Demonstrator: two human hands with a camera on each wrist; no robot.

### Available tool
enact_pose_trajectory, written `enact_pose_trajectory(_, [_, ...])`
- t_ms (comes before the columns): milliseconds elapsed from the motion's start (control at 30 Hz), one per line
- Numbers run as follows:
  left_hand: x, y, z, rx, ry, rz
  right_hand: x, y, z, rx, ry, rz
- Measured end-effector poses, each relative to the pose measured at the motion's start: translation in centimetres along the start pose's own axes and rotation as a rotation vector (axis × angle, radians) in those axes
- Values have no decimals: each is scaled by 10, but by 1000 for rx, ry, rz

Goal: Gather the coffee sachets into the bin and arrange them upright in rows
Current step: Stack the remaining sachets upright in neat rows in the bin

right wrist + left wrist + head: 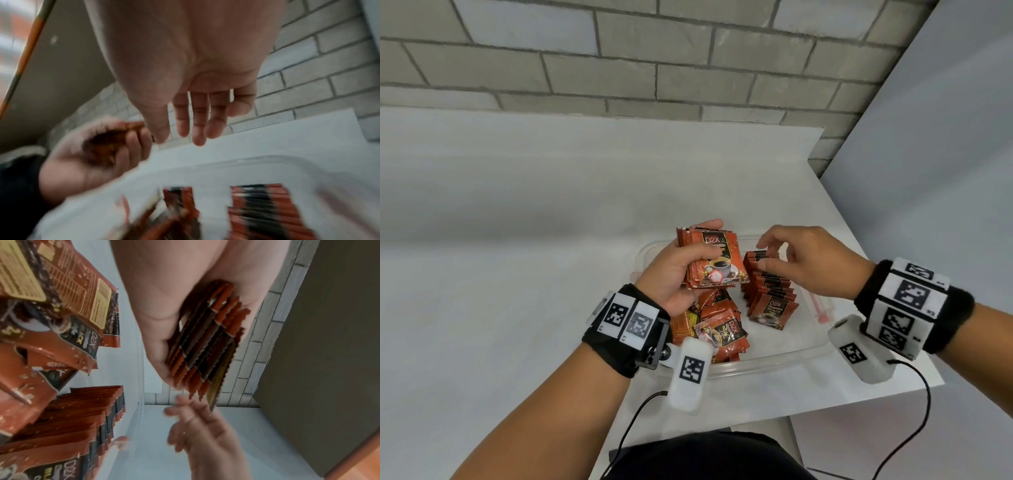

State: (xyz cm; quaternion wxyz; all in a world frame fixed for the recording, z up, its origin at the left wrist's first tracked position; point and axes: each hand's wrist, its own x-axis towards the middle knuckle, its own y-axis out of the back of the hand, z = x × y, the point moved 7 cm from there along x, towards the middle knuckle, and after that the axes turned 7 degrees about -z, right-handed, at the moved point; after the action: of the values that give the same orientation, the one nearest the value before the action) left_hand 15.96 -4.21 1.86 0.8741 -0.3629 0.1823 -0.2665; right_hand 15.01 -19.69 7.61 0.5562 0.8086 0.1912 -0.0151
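Left hand grips a stack of sachets, thumb across the front and fingers behind, squared and raised above the clear bin; this appears to serve as a supply for feeding the row. Right hand hovers over the standing row inside the bin, fingers relaxed and parted, holding nothing; whether the fingertips touch the row's far end cannot be confirmed. 1 row stands along the bin's right side, leaning slightly. A loose pile remains unsorted at bin left. Task judged partly complete.
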Motion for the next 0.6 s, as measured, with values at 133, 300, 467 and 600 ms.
enact_pose_trajectory(133, [1, -8, -6, 28, 42, -45, -4, 9, -25, 389, 38, 75])
enact_pose_trajectory(300, [0, -14, -8, 29, 51, -81, -1, 1, -33, 508, 68, 61])
enact_pose_trajectory(467, [1, -10, -8, 4, 49, -64, -2, 5, -26, 574, 67, 89])
enact_pose_trajectory(600, [1, 1, -2, 1, 27, 17, -6, 11, -15, 516, 38, 57])
